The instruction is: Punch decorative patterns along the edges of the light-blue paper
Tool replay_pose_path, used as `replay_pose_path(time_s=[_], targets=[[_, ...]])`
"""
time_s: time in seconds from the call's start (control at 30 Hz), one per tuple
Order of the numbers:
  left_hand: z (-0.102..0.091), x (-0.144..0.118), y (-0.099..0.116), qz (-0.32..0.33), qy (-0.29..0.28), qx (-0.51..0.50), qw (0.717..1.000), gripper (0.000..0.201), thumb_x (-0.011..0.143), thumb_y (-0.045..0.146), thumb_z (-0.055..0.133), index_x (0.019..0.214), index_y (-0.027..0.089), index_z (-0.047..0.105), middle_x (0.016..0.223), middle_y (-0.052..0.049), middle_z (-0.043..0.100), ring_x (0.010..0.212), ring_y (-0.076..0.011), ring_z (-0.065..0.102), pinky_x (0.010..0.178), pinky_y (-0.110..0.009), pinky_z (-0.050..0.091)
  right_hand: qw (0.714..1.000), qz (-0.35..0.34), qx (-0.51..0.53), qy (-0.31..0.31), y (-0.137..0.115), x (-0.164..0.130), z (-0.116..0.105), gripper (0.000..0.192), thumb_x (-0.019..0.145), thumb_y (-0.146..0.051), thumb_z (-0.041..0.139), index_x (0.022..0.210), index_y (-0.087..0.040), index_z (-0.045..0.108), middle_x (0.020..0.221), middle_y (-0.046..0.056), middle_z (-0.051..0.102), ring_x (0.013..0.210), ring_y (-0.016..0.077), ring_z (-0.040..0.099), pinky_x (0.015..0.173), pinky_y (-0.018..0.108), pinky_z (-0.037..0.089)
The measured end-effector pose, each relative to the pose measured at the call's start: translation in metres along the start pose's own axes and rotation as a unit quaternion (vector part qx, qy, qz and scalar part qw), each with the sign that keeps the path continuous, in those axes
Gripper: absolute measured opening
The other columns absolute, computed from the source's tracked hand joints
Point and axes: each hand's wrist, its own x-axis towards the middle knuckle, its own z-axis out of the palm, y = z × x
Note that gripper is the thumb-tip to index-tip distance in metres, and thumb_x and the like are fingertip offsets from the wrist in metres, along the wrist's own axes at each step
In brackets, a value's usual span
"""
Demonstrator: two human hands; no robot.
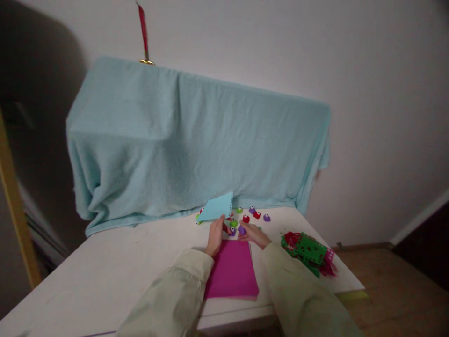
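1. Towel: light blue, draped over a bulky form that fills the middle of the frame, its hem resting on the table.
2. Table: white, lower half of the frame; we see both our pale sleeves reaching in from the bottom edge.
3. Pink pad: magenta paper stack, flat at lower centre, between our forearms.
4. Scrap pile: green, red and pink punched paper, right of centre near the table edge, well apart from our hands.
5. Blue sheet: light blue paper, tilted up at centre, just in front of the towel hem; our left hand pinches its lower edge.
6. Right hand: just right of the left hand, fingers curled around a purple punch.
7. Punches: small red, purple and green pieces scattered just above our hands; a green one lies between the hands.
8. Red strip: hangs on the wall at upper left, above the towel.
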Motion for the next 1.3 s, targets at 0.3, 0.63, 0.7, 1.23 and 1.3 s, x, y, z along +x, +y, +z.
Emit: replay_pose_path(time_s=[0.3,0.63,0.7,1.23,1.3], targets=[[0.003,0.000,-0.001,0.007,0.001,0.016,1.000,0.055,0.089,0.052,0.034,0.066,0.009,0.060,0.053,-0.008,0.058,0.054,-0.0163,0.056,0.069,-0.029,0.043,0.981,-0.026,0.003,0.193,0.008,-0.003,-0.035,0.072,0.097,-0.063,0.019,0.127,-0.003,0.044,0.098,0.003,0.045,0.070,-0.0211,0.031,0.063,-0.015,0.016],[0.002,0.002,0.011,-0.020,0.022,0.014,0.999,0.039,0.080,0.047,0.053,0.076,0.009,0.058,0.050,-0.003,0.056,0.050,-0.0151,0.054,0.058,-0.026,0.041,0.917,-0.199,0.327,-0.114,-0.011,0.003,-0.015,0.072,0.100,-0.062,-0.002,0.114,-0.001,0.035,0.053,0.004,0.010,0.052,-0.0134,0.008,0.058,-0.009,0.014],[0.002,0.003,0.012,-0.023,0.028,0.017,0.999,0.038,0.079,0.046,0.055,0.076,0.008,0.059,0.049,-0.003,0.055,0.049,-0.0142,0.053,0.057,-0.025,0.040,0.910,-0.212,0.337,-0.111,-0.001,0.013,-0.014,0.070,0.100,-0.062,0.001,0.106,-0.001,0.035,0.052,0.005,0.004,0.052,-0.0127,0.006,0.058,-0.010,0.012],[0.006,-0.006,0.026,-0.052,0.027,-0.003,0.998,0.034,0.069,0.039,0.069,0.054,0.012,0.056,0.058,-0.005,0.058,0.061,-0.0142,0.054,0.070,-0.026,0.042,0.912,-0.227,0.332,-0.083,0.008,0.009,-0.019,0.083,0.096,-0.074,-0.001,0.104,0.000,0.035,0.053,0.004,0.012,0.055,-0.0144,0.011,0.058,-0.007,0.015],[0.005,-0.006,0.025,-0.055,0.034,0.026,0.998,0.038,0.070,0.041,0.068,0.048,0.013,0.055,0.061,-0.007,0.061,0.065,-0.0161,0.056,0.075,-0.027,0.043,0.923,-0.233,0.301,-0.053,0.004,0.009,-0.015,0.086,0.091,-0.079,0.013,0.120,-0.001,0.032,0.062,0.001,0.031,0.058,-0.0168,0.018,0.060,-0.008,0.018]])
